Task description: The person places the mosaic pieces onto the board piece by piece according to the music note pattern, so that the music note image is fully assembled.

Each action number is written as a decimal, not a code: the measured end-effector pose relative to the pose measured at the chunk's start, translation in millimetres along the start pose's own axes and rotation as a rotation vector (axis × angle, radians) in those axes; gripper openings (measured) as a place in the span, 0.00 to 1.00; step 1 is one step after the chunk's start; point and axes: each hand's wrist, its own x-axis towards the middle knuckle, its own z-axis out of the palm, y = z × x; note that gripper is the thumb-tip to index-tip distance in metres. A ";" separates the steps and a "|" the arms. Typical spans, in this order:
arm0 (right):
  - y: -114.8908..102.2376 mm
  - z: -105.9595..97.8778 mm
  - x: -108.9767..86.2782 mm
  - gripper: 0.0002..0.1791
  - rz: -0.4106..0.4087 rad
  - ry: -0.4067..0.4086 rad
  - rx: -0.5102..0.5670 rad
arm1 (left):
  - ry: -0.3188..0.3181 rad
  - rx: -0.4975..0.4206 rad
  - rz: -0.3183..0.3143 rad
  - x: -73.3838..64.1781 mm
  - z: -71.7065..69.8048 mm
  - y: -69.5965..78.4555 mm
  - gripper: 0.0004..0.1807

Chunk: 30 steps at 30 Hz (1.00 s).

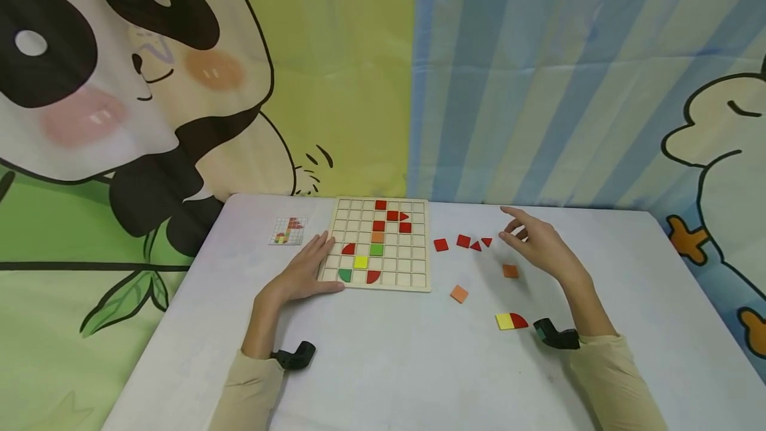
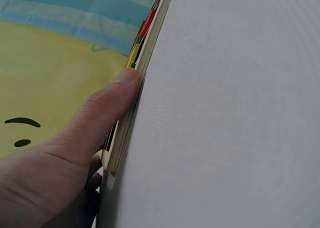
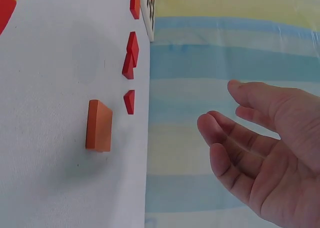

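A wooden grid board (image 1: 402, 265) lies on the table, with several red, green, yellow and orange pieces in its squares. My left hand (image 1: 304, 271) rests at its front left corner, fingers fairly straight along the left side. In the left wrist view the thumb (image 2: 112, 100) touches the board's front edge. My right hand (image 1: 538, 246) is raised over the table with loosely bent fingers, holding nothing. Below it is an orange square (image 1: 510, 271). Red squares (image 1: 463, 241) and small red triangles (image 1: 475, 246) lie between this hand and the board.
A small pattern card (image 1: 288, 231) lies left of the board. Nearer the front are another orange square (image 1: 459, 294), a yellow square (image 1: 505, 321) and a red quarter-circle (image 1: 518, 320). A printed curtain (image 1: 359, 85) hangs behind the white table (image 1: 383, 364).
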 end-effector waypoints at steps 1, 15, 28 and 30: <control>0.6 -0.4 0.0 0.33 0.001 -0.001 0.001 | 0.001 0.001 0.000 -0.1 0.0 -0.3 0.60; -10.6 25.3 6.2 0.14 -0.046 -0.080 -0.049 | 0.010 0.005 0.009 -0.1 -1.1 1.3 0.60; -33.5 62.3 13.5 0.31 -0.014 -0.297 -0.181 | 0.006 0.012 -0.006 0.2 -0.7 2.6 0.61; -35.2 63.8 13.1 0.32 -0.002 -0.325 -0.202 | 0.007 0.013 -0.006 0.0 -0.1 1.8 0.61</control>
